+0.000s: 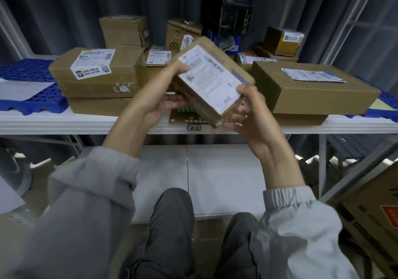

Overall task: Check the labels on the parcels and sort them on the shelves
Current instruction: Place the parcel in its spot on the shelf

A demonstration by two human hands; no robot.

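White shelf (pixel 64 121), tagged 2-2, carried approx. a dozen cardboard parcels w/ labels, some stacked, plus 1 black box (pixel 228 13) at rear; count rough, pile overlapped. One small parcel (pixel 212 80) was held tilted above shelf front, label (pixel 210 78) up. Left hand (pixel 159 97) & right hand (pixel 247 115) both gripped it, fingers curled round opposite ends; best to keep thumbs off print, angle label square to eyes.
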